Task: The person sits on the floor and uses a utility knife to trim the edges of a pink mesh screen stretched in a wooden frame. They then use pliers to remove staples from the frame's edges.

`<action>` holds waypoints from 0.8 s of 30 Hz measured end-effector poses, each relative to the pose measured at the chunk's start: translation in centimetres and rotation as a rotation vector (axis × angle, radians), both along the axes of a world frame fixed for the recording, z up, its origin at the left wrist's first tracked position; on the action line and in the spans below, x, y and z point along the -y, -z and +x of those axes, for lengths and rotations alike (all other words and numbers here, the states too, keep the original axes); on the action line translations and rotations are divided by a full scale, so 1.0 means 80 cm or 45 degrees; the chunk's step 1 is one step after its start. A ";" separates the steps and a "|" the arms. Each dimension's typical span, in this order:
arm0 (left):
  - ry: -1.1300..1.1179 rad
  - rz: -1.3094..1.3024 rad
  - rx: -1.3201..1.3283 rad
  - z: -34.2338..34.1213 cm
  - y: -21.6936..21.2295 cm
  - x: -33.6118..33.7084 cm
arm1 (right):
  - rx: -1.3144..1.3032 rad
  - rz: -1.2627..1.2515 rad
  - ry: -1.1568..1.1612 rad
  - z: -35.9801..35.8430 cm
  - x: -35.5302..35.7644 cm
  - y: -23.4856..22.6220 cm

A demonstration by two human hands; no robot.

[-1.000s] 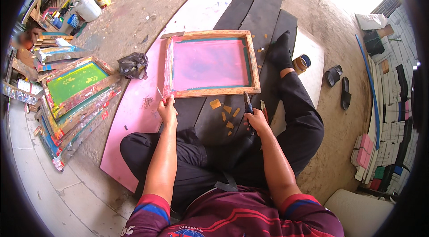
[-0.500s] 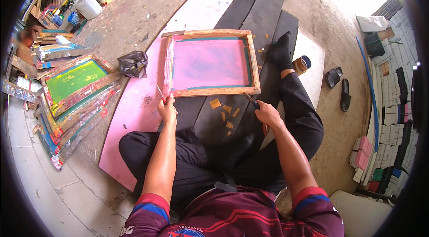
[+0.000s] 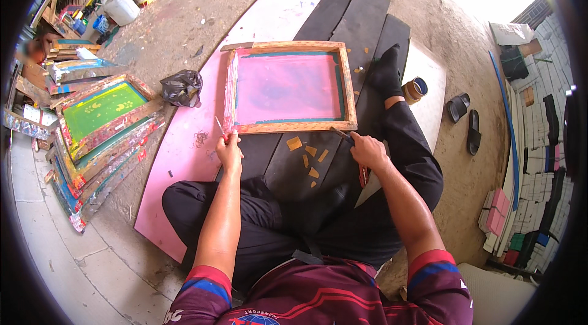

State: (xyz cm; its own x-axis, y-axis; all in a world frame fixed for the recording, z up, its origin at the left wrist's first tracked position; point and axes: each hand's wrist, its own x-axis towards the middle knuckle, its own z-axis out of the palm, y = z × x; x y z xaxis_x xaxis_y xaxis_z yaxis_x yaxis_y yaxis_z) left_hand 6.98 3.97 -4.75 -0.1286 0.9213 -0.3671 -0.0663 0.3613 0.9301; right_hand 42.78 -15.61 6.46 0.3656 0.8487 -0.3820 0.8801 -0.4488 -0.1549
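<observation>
Wooden frame [image 3: 291,126]: across left edge of black boards [image 3: 362,12]
Left hand [image 3: 229,153]: fingers clamped on red-handled tool [image 3: 219,124]
Right hand [image 3: 369,152]: fingers clamped on dark tool [image 3: 339,133] by frame

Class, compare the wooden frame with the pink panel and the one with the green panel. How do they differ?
Colour: the pink-panelled frame has teal edging inside; the green-panelled frame carries yellow marks.
Wood: the pink-panelled frame shows mostly bare wood, smeared on its left side; the green-panelled frame is heavily paint-stained all round.
Place: the pink-panelled frame lies before the person; the green-panelled frame tops a pile further left.
Both are four-sided wooden frames.
</observation>
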 end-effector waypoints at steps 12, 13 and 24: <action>-0.003 -0.024 -0.024 0.006 0.001 0.000 | 0.117 -0.205 -0.087 0.028 -0.047 -0.027; 0.004 -0.024 -0.025 0.007 0.001 0.000 | 0.108 -0.191 -0.089 0.032 -0.046 -0.024; -0.010 -0.058 -0.046 0.007 0.003 -0.007 | 0.098 -0.033 -0.136 0.055 -0.031 0.016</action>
State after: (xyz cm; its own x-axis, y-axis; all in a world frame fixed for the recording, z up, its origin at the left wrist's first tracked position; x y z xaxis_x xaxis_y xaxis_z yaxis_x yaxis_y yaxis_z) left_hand 7.51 4.51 -5.00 -0.1494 0.9028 -0.4033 -0.0360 0.4026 0.9147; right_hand 47.14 -13.13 5.17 0.3031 0.8745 -0.3787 0.9318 -0.3552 -0.0743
